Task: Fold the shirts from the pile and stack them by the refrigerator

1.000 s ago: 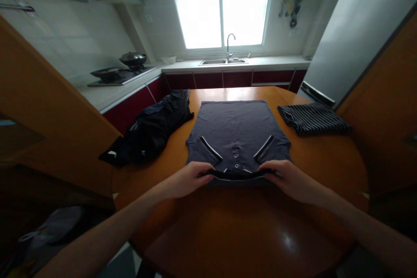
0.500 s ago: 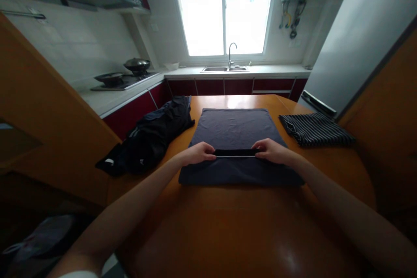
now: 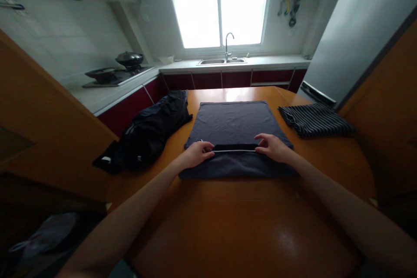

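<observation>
A dark grey-blue cloth [image 3: 234, 119], laid out as a flat rectangle, lies on the wooden table. Across its nearer part runs a black strip [image 3: 236, 147] edged with a thin white line, where the near portion is folded over. My left hand [image 3: 197, 154] pinches the cloth at the left end of this strip, thumb on the near side and fingers on the far side. At the strip's right end is my right hand [image 3: 273, 147], thumb touching the edge and index finger raised apart from it. What its lower fingers touch is hidden.
Rumpled black clothing [image 3: 150, 134] lies at the table's left edge. A folded black-and-white striped cloth [image 3: 317, 119] is at the right. Beyond the wooden table [image 3: 241, 221] are a sink [image 3: 213, 61], a stove with pans [image 3: 107, 76] and a fridge [image 3: 345, 39].
My right hand has loosened, its index finger lifting away from the strip. The near fold of the cloth looks slightly raised and rumpled. The whole view has shifted a little.
</observation>
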Available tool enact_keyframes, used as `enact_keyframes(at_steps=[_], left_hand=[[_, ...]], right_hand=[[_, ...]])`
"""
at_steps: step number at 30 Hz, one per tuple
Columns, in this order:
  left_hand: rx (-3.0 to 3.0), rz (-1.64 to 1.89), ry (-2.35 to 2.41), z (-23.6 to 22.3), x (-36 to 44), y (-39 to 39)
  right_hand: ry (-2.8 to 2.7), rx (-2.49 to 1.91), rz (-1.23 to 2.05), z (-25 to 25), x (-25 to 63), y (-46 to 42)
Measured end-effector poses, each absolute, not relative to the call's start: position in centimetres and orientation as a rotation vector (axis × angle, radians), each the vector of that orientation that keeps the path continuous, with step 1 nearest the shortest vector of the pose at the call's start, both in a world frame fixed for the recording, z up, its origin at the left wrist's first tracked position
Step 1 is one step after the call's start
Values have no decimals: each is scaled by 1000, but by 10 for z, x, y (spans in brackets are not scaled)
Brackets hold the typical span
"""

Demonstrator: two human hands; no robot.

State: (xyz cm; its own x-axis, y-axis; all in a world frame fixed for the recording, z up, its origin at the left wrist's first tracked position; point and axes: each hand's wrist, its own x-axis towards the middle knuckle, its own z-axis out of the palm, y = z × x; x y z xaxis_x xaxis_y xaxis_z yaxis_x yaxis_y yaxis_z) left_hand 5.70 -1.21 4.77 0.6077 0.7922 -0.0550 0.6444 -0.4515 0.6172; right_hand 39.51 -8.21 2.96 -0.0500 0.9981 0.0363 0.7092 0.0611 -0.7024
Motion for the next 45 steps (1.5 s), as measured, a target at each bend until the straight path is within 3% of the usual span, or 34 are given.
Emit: enact_keyframes(at_steps=[9, 14, 24, 28, 36, 45], left_hand=[[2234, -16, 1130, 78, 19, -2], [2163, -269, 1116, 92, -5, 3], [2140, -265, 1046, 97, -4, 1], [2227, -154, 1060, 89, 6, 3], [2299, 436, 1175, 50, 62, -11], [2229, 493, 1064, 41, 66, -16]], right_hand=[[-1859, -1860, 749, 50, 438, -87], [-2024, -1890, 990, 69, 473, -99], [-2056, -1788, 1047, 60, 451, -96], [-1954, -1792, 891, 53, 438, -93], [-1850, -1679, 689, 31, 402, -85], [-1683, -1554, 836, 23, 392, -84]])
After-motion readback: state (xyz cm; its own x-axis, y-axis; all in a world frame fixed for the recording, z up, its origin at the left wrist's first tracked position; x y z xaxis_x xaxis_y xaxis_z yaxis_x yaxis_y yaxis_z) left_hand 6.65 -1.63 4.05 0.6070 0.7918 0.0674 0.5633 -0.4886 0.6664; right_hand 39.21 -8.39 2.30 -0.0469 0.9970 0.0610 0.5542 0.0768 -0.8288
